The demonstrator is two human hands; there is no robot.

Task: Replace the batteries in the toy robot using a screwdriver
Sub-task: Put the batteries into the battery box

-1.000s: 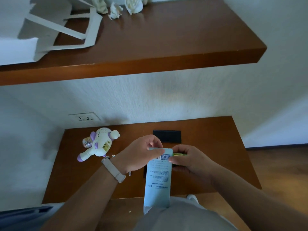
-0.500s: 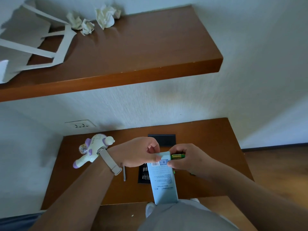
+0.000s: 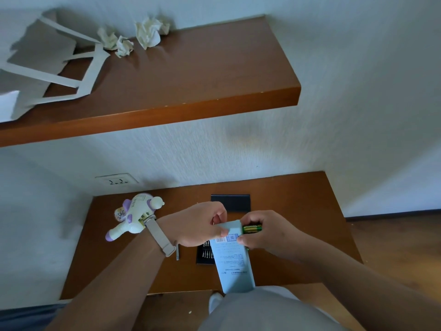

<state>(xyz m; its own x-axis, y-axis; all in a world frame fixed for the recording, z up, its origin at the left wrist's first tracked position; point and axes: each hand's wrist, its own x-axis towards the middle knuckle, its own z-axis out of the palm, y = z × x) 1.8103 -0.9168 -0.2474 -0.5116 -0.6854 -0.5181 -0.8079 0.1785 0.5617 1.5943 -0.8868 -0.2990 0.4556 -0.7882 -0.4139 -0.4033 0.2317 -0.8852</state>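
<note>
Both hands are raised over the middle of the tabletop (image 3: pixel 298 211) and engaged on one item. The left hand (image 3: pixel 198 225), with a pale wristband (image 3: pixel 160 237) on its wrist, has its fingers curled and pinches the upper left edge of a light-blue battery box (image 3: pixel 235 266). The box is tilted, with its printed face toward the camera and its lower end near the person's lap. The right hand (image 3: pixel 269 232) grips green batteries (image 3: pixel 251 228) at the box's upper right corner, its thumb resting on the box face; how many batteries it holds cannot be told. The toy robot (image 3: pixel 134 216), white with purple parts, lies on its side at the left rear of the tabletop, apart from both hands and partly behind the left wrist. A black bit case (image 3: pixel 205 253) lies open beneath the hands, its black lid (image 3: pixel 230 202) beyond it toward the wall. A thin grey tool (image 3: pixel 177 252) lies just left of the case, mostly hidden by the wrist. A wall socket (image 3: pixel 117 180) sits above the toy. The shelf (image 3: pixel 191 75) overhead carries crumpled paper (image 3: pixel 148 32) and a white bag (image 3: pixel 47 60).
</note>
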